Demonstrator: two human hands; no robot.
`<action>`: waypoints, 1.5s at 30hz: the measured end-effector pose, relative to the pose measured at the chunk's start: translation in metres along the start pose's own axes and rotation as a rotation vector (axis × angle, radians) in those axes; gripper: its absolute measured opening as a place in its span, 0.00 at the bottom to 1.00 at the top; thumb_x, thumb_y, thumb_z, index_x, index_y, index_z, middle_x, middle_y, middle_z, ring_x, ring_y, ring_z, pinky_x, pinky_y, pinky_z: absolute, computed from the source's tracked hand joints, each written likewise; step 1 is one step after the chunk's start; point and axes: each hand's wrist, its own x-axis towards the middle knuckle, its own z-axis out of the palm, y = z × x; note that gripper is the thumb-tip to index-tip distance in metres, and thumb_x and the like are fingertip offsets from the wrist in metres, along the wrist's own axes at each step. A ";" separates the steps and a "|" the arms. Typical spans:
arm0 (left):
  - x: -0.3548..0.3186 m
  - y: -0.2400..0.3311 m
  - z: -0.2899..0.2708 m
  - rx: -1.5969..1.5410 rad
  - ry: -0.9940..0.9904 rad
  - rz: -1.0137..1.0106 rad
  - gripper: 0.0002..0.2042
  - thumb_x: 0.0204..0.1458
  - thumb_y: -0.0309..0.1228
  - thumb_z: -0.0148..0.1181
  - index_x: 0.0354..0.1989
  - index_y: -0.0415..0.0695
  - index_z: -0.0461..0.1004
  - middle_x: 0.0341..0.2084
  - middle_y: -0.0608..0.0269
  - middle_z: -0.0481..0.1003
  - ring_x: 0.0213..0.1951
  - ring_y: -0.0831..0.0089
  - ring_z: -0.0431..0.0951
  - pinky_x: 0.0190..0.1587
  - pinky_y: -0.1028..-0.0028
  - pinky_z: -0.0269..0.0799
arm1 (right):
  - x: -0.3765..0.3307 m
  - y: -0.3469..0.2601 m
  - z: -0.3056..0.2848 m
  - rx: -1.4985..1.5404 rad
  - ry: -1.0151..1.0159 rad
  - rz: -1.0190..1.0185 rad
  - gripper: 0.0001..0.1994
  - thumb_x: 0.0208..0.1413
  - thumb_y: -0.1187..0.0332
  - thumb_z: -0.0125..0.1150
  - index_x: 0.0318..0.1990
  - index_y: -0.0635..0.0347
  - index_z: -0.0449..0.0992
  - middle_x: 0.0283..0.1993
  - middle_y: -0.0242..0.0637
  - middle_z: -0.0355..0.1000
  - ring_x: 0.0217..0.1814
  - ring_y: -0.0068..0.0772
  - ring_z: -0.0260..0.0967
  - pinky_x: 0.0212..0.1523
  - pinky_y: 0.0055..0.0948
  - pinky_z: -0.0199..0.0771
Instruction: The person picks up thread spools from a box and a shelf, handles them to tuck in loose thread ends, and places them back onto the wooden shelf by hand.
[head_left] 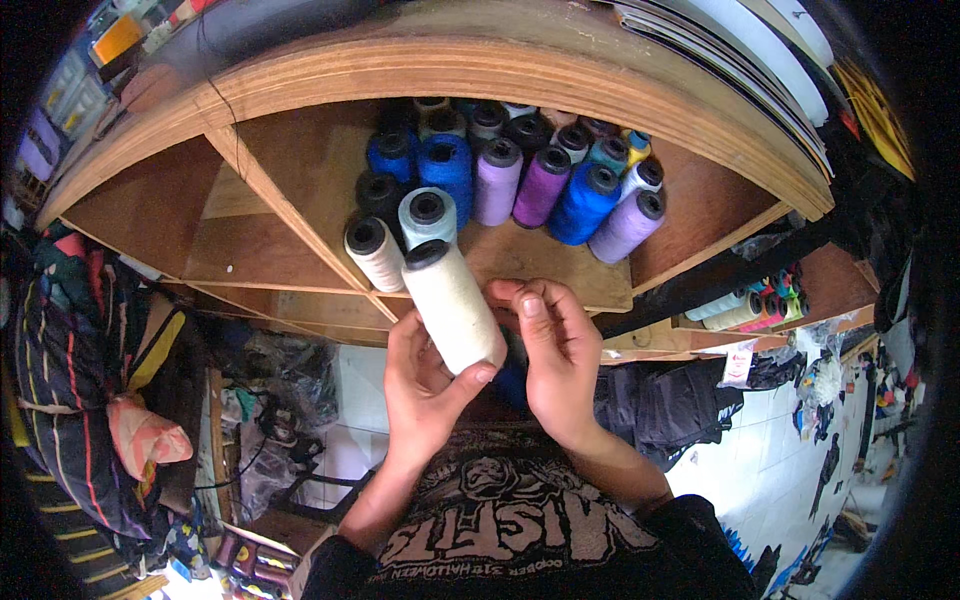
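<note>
Honestly, the bit we'd worry about is the left hand (pixel 428 385), since it's carrying the cream thread cone (pixel 455 315) by itself, cupped round the lower end with the thumb near the base. The cone leans in front of the wooden shelf (pixel 535 264), dark core end up by the pale blue thread cone (pixel 428 228) and the small off-white thread cone (pixel 381 264). If that grip loosened, we reckon the cone could slip out and roll, because it's smooth, tapered and tilted. Swing the top too far and it might knock those two neighbours, which look close, though we can't tell if anything touches. The right hand (pixel 552 362) is just beside it, fingers curled in narrow and thumb near the fingertips; we can't make out whether there's a strand pinched in there, but if there is, a sharp tug could snag or snap it. As for what we can't see: the left palm and some of its fingers are behind the cone, the back-row thread cones (pixel 488 120) sink into shadow, and the blue thing (pixel 511 386) below the hands is too covered up to identify.
</note>
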 end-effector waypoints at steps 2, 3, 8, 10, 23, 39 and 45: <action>0.001 -0.003 -0.001 -0.059 -0.011 -0.003 0.36 0.42 0.20 0.67 0.58 0.35 0.50 0.53 0.50 0.61 0.54 0.62 0.66 0.57 0.63 0.63 | 0.002 -0.002 -0.006 -0.042 -0.010 0.027 0.11 0.64 0.67 0.45 0.43 0.66 0.69 0.45 0.41 0.73 0.46 0.24 0.69 0.49 0.24 0.66; 0.001 -0.002 -0.001 -0.064 -0.008 -0.007 0.36 0.42 0.21 0.67 0.58 0.35 0.50 0.53 0.49 0.62 0.54 0.62 0.66 0.57 0.63 0.63 | 0.002 -0.002 -0.007 0.007 -0.002 0.029 0.11 0.64 0.67 0.46 0.43 0.66 0.69 0.45 0.41 0.73 0.45 0.24 0.69 0.49 0.24 0.66; 0.003 0.001 -0.004 -0.150 -0.007 -0.068 0.34 0.43 0.23 0.67 0.57 0.33 0.53 0.50 0.50 0.65 0.55 0.63 0.66 0.57 0.64 0.63 | 0.004 -0.005 -0.026 -0.055 -0.030 0.094 0.12 0.63 0.65 0.48 0.40 0.66 0.73 0.42 0.40 0.75 0.44 0.22 0.69 0.46 0.22 0.68; 0.003 -0.003 -0.008 -0.228 -0.016 -0.063 0.33 0.44 0.25 0.67 0.56 0.33 0.55 0.50 0.52 0.66 0.53 0.64 0.67 0.57 0.65 0.63 | 0.003 -0.013 -0.044 -0.173 -0.025 0.075 0.10 0.61 0.67 0.52 0.39 0.66 0.73 0.41 0.40 0.75 0.44 0.22 0.69 0.45 0.22 0.68; 0.004 -0.010 -0.003 -0.373 -0.025 -0.203 0.32 0.44 0.32 0.69 0.55 0.35 0.58 0.45 0.59 0.68 0.46 0.70 0.71 0.49 0.71 0.67 | -0.029 -0.003 -0.032 -0.695 -0.345 0.093 0.21 0.45 0.62 0.70 0.43 0.61 0.69 0.29 0.35 0.75 0.25 0.27 0.73 0.29 0.25 0.75; -0.001 -0.004 -0.013 -0.128 -0.059 -0.202 0.30 0.42 0.20 0.67 0.55 0.34 0.60 0.46 0.57 0.70 0.49 0.70 0.70 0.54 0.70 0.64 | -0.006 -0.047 -0.050 -0.103 -0.184 0.033 0.07 0.55 0.72 0.57 0.34 0.67 0.77 0.27 0.34 0.73 0.25 0.17 0.65 0.25 0.16 0.62; -0.003 -0.008 -0.010 -0.303 -0.123 -0.224 0.32 0.43 0.19 0.63 0.58 0.34 0.57 0.49 0.56 0.69 0.52 0.70 0.69 0.56 0.69 0.63 | 0.014 -0.052 -0.059 -0.041 -0.205 0.082 0.09 0.54 0.68 0.58 0.31 0.66 0.76 0.25 0.33 0.72 0.23 0.17 0.62 0.24 0.17 0.58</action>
